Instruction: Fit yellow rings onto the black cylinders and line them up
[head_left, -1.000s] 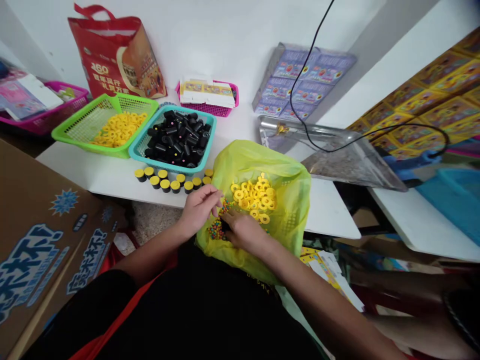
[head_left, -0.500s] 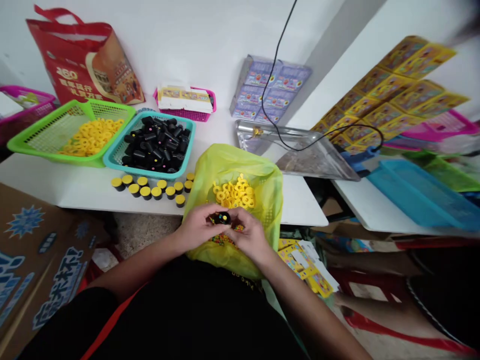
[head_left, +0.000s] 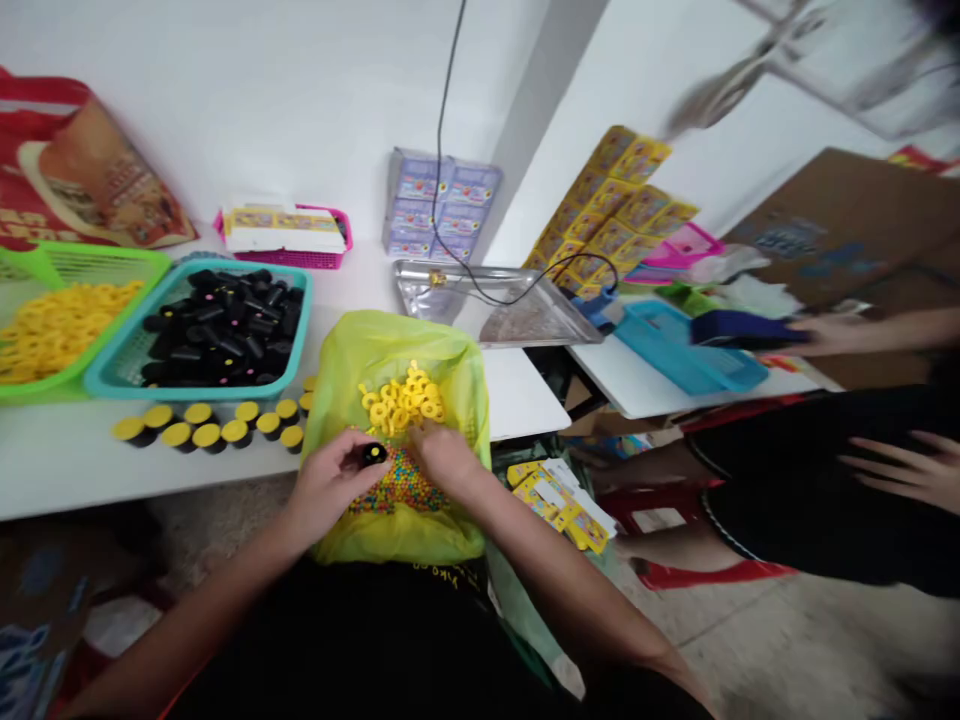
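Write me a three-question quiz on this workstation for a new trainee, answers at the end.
1. What is the person's left hand holding?
2. True or false: the person's right hand is inside the bright green basket on the table.
3. Fill in the colour: most of the yellow-topped pieces stand on the near side of the ____ basket full of loose black parts.

Key:
1. A small black piece with a yellow spot showing.
2. False; it is at the yellow rings in the yellow-lined basket.
3. Turquoise.
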